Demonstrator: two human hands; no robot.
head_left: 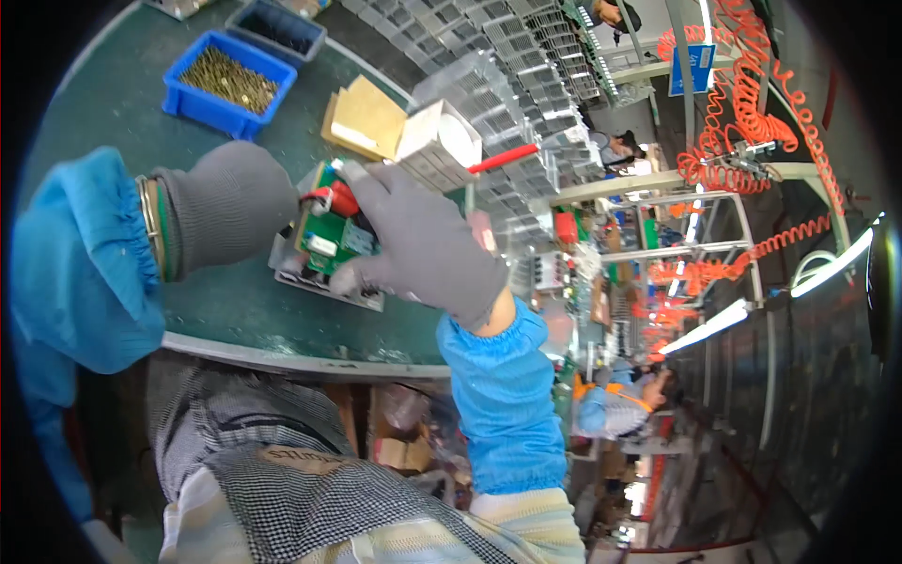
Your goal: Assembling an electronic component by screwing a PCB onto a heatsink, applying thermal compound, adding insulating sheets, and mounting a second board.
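A green circuit board with white connectors and dark parts sits in a grey metal housing on the bench. My left hand, in a grey glove, is closed at the board's left side; its fingertips are hidden. A red part shows just beyond that fist, over the board, and I cannot tell whether the fist holds it. From the right, my right hand, also gloved, spans the board. Its thumb touches the near side and its fingers reach the far side, gripping across it.
On the green bench stand a blue bin of brass-coloured screws and a grey bin. An open cardboard box and a red stick-like thing lie beyond my right hand. Stacked clear trays line the far side.
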